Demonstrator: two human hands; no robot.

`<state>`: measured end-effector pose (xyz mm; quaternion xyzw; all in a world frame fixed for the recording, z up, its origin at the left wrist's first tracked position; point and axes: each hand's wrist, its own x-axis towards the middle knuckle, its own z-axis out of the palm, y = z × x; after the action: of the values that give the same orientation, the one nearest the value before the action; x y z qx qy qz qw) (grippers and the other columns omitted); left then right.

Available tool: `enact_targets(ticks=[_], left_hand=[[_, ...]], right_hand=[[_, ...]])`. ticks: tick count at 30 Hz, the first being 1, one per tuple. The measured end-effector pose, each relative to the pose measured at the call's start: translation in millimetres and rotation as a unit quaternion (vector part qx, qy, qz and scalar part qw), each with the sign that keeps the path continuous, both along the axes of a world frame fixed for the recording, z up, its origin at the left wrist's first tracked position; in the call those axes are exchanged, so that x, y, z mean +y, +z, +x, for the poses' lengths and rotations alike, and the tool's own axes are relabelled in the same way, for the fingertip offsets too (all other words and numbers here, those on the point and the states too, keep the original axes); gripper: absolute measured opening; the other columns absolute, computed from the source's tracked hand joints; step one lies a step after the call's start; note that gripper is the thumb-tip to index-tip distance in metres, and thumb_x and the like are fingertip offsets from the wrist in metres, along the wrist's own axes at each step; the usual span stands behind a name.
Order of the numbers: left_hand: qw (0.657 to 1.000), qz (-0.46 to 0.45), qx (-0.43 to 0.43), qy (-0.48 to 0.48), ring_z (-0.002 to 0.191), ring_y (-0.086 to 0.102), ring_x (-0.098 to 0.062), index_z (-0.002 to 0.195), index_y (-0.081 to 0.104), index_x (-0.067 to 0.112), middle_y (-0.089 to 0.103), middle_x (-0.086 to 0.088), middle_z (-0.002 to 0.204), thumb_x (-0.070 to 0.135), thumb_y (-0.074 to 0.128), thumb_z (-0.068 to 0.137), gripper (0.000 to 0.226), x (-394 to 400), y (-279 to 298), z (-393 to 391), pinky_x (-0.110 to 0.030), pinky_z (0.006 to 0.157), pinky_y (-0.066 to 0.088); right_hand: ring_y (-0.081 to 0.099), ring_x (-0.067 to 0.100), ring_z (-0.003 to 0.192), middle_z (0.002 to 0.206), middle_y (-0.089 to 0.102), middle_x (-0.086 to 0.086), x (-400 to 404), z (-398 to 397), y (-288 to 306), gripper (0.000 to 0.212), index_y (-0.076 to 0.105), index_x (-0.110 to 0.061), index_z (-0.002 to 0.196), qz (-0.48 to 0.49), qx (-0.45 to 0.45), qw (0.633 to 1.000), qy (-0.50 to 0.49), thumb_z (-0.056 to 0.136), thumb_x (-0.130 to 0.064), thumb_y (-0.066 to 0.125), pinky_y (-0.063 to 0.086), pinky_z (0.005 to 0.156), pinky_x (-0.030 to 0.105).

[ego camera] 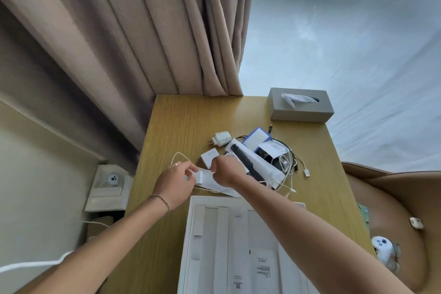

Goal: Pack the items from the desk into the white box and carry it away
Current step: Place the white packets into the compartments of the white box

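Both hands are on one small white item, a flat pack or adapter, hard to tell which, held just above the desk. The left hand pinches its near-left end, fingers curled round it; the right hand grips the other end from above, knuckles up. Two hands on something that small suggests it is being folded, tidied or squared up before it goes in.

A thin white cable loops out past the left hand's knuckles, and it looks as though it belongs to what is held, though I cannot be sure.

Directly below the grip, towards the person, sits the white box, open, with white trays or papers lying flat inside. It is close under the wrists, so the drop should be short.

Beyond the right hand the rest waits in a heap: a black comb in its sleeve, a blue-edged card box, tangled cables, a round white plug, and a small white box just past the fingertips.

Farthest off, a grey tissue box stands at the desk's back corner. Plenty left to pack.
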<state>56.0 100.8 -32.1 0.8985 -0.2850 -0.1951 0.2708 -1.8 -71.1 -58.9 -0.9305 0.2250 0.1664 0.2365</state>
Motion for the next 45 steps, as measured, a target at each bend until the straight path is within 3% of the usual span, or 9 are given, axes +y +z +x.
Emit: enact_targets(ticks=[5,11,16,24,31,35,37,42,45], left_hand=[[0.999,0.024,0.020,0.013,0.088,0.058,0.000,0.102,0.066,0.035,0.061,0.015,0.098,0.024,0.056,0.093,0.017,15,-11,7,-0.020,0.069,0.048],[0.998,0.030,0.036,0.030,0.093,0.060,-0.004,0.098,0.068,0.034,0.062,0.014,0.100,0.021,0.055,0.092,0.018,29,-18,8,-0.026,0.078,0.053],[0.999,0.033,0.034,0.027,0.092,0.059,-0.004,0.100,0.068,0.031,0.062,0.014,0.100,0.022,0.056,0.094,0.016,34,-22,11,-0.030,0.080,0.055],[0.999,0.020,0.043,0.001,0.091,0.060,-0.003,0.101,0.068,0.030,0.064,0.014,0.099,0.022,0.057,0.095,0.016,14,-24,15,-0.029,0.079,0.055],[0.997,0.027,0.045,-0.051,0.090,0.061,-0.006,0.102,0.068,0.029,0.066,0.010,0.100,0.020,0.049,0.094,0.023,-53,-18,9,-0.026,0.072,0.052],[0.992,0.030,0.000,-0.123,0.090,0.060,-0.011,0.106,0.068,0.026,0.068,0.006,0.102,0.019,0.047,0.095,0.024,-106,-13,0,-0.031,0.075,0.052],[0.986,0.030,-0.026,-0.163,0.088,0.058,-0.013,0.108,0.067,0.025,0.067,0.002,0.104,0.018,0.047,0.097,0.025,-132,-15,-6,-0.033,0.074,0.052],[0.941,0.068,-0.130,-0.304,0.104,0.055,-0.023,0.120,0.062,0.023,0.061,-0.003,0.114,0.007,0.046,0.094,0.034,-190,-27,-22,-0.031,0.075,0.042],[0.890,0.119,-0.199,-0.392,0.106,0.054,-0.026,0.123,0.059,0.017,0.060,-0.008,0.116,0.005,0.049,0.092,0.035,-213,-35,-29,-0.036,0.085,0.047]], right_hand=[[0.063,0.032,0.108,0.119,0.065,0.011,11,23,-35,0.038,0.057,-0.012,0.125,-0.044,0.044,0.995,0.079,0.086,-0.009,0.060,0.056,0.080,0.042],[0.066,0.032,0.097,0.109,0.065,0.012,17,33,-58,0.054,0.045,-0.012,0.134,-0.105,0.045,0.987,0.113,0.085,-0.013,0.068,0.051,0.066,0.039],[0.060,0.027,0.078,0.097,0.068,0.009,11,38,-51,0.025,0.064,-0.010,0.107,-0.107,0.058,0.987,0.104,0.083,-0.016,0.069,0.044,0.061,0.035],[0.066,0.026,0.083,0.089,0.071,0.005,-21,23,1,0.026,0.074,-0.014,0.102,0.023,-0.100,0.990,-0.092,0.081,-0.029,0.074,0.050,0.063,0.033],[0.073,0.019,0.085,0.096,0.078,0.000,-82,-30,49,0.020,0.078,-0.013,0.101,0.191,-0.273,0.884,-0.327,0.083,-0.022,0.078,0.062,0.075,0.041],[0.074,0.018,0.082,0.088,0.078,-0.005,-110,-62,58,0.006,0.077,-0.024,0.089,0.200,-0.294,0.848,-0.393,0.084,-0.021,0.079,0.060,0.071,0.040],[0.073,0.012,0.079,0.082,0.076,-0.012,-120,-76,60,0.015,0.072,-0.033,0.076,0.191,-0.299,0.840,-0.411,0.083,-0.022,0.080,0.055,0.067,0.034],[0.072,0.010,0.075,0.076,0.074,-0.016,-136,-101,57,0.019,0.069,-0.034,0.071,0.187,-0.291,0.830,-0.437,0.082,-0.023,0.081,0.059,0.070,0.040],[0.073,0.013,0.075,0.077,0.075,-0.012,-142,-112,53,0.017,0.071,-0.031,0.073,0.198,-0.297,0.822,-0.443,0.082,-0.022,0.081,0.060,0.070,0.041]])
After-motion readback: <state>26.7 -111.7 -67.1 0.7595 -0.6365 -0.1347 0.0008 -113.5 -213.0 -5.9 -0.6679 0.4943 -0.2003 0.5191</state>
